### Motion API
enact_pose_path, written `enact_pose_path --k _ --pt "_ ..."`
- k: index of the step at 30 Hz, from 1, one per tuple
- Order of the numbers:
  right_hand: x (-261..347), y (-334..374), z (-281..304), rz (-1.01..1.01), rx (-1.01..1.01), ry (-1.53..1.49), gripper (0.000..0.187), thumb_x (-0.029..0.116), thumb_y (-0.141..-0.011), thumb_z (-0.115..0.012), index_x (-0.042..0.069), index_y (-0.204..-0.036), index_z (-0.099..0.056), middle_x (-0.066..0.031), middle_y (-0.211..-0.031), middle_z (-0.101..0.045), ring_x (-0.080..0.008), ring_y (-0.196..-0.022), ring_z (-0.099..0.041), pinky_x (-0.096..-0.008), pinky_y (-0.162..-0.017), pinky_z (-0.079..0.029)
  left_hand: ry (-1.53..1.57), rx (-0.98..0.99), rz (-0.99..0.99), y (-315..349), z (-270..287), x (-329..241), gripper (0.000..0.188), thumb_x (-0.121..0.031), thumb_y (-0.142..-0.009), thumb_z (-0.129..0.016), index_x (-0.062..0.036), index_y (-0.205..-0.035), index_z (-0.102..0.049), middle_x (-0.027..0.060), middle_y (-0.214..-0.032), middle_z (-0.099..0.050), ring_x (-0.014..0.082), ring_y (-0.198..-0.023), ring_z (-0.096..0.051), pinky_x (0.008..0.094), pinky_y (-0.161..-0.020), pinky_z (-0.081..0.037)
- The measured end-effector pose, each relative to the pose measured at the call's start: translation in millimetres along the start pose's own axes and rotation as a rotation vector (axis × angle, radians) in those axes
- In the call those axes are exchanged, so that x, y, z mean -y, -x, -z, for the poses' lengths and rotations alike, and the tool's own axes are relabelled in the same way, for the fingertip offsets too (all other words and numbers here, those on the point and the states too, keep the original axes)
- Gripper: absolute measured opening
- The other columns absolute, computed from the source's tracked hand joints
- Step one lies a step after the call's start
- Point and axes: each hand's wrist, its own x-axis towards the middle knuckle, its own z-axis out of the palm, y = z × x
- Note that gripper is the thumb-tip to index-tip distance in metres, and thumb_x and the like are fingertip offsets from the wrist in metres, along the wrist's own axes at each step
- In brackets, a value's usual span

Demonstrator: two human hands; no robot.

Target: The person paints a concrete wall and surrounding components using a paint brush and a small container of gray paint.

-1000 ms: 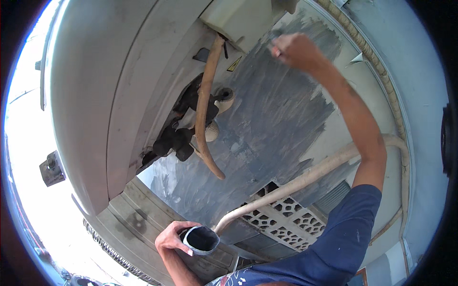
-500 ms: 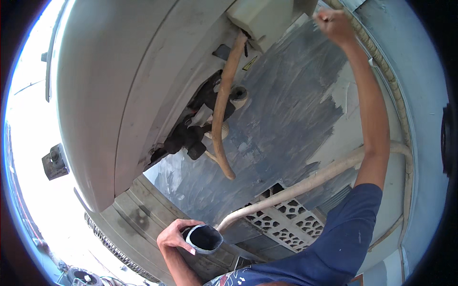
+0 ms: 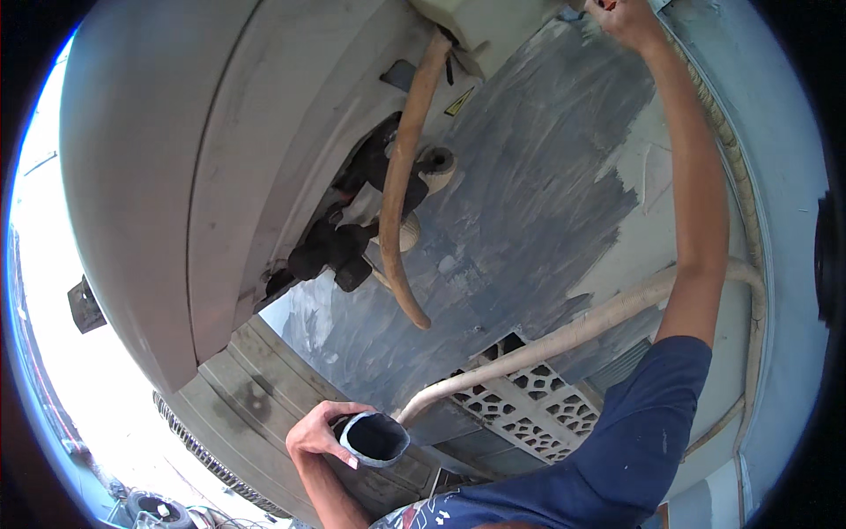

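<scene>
My left hand [image 3: 319,431] grips the side of an open-topped container [image 3: 375,439] with a pale, uneven rim and a dark inside. My right arm stretches far up, and the right hand [image 3: 631,24] is closed at the top edge of the picture. A small orange-red bit shows between its fingers, but most of what it holds is cut off. Behind it is a wall [image 3: 520,176] with uneven dark grey strokes over a paler surface. The right fist is nearest to the upper part of this wall.
A large pale air-conditioner casing [image 3: 141,194] fills the left, with dark valves [image 3: 330,251] on its side. One wrapped pipe [image 3: 405,176] hangs down from it; another wrapped pipe [image 3: 564,339] crosses the wall above a patterned vent block [image 3: 529,406]. Below is a ribbed, stained surface [image 3: 251,379].
My right hand has risen toward the top edge, and an orange-red bit now shows in it. The left hand holds the container much as before. The whole view has shifted slightly.
</scene>
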Motion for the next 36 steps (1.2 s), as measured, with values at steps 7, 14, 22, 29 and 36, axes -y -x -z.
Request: enact_pose_path --k 7,14,22,29,36 --pt "84 63 -49 0.476 -0.011 -0.247 0.033 0.027 -0.086 -0.069 0.001 -0.067 -0.06 -0.0128 -0.051 -0.044 -0.0185 -0.046 -0.041 -0.0344 -0.048 -0.037 -0.011 -0.01 -0.042 1 -1 -4 0.097 -0.029 -0.042 -0.097 0.0057 -0.123 -0.059 0.0128 -0.116 -0.066 0.0203 -0.108 -0.061 0.0321 -0.101 -0.043" --pt "25 52 -29 0.21 -0.052 -0.167 0.043 0.038 -0.087 -0.065 -0.001 -0.072 -0.062 -0.0171 -0.058 -0.056 -0.0277 -0.051 -0.052 -0.0382 -0.051 -0.043 0.028 0.002 -0.017 -1 -3 -3 0.096 -0.029 -0.042 -0.097 0.0056 -0.123 -0.059 0.0126 -0.115 -0.066 0.0203 -0.107 -0.061 0.032 -0.1 -0.044" --pt "13 72 -9 0.084 -0.077 0.163 0.028 0.029 -0.09 -0.059 0.004 -0.079 -0.064 -0.0168 -0.07 -0.064 -0.035 -0.065 -0.064 -0.0439 -0.058 -0.052 0.022 -0.009 0.001 0 -1 0 0.095 -0.027 -0.041 -0.097 0.0046 -0.123 -0.06 0.0119 -0.114 -0.067 0.0201 -0.107 -0.061 0.0319 -0.1 -0.044" --pt "67 119 -23 0.267 0.092 -0.373 0.037 0.032 -0.087 -0.066 0.003 -0.068 -0.054 -0.0161 -0.055 -0.051 -0.0341 -0.05 -0.05 -0.0414 -0.05 -0.042 0.038 0.022 0.001 -3 -1 0 0.095 -0.028 -0.041 -0.097 0.0048 -0.123 -0.059 0.0124 -0.115 -0.066 0.0209 -0.108 -0.061 0.0324 -0.1 -0.044" --pt "-52 58 21 0.235 -0.341 0.131 0.037 0.031 -0.089 -0.066 0.001 -0.071 -0.054 -0.0175 -0.053 -0.048 -0.0337 -0.048 -0.049 -0.0403 -0.048 -0.041 0.029 -0.005 0.045 -3 -3 -4 0.095 -0.028 -0.042 -0.097 0.0062 -0.122 -0.059 0.0122 -0.114 -0.066 0.0206 -0.107 -0.061 0.0323 -0.099 -0.044"
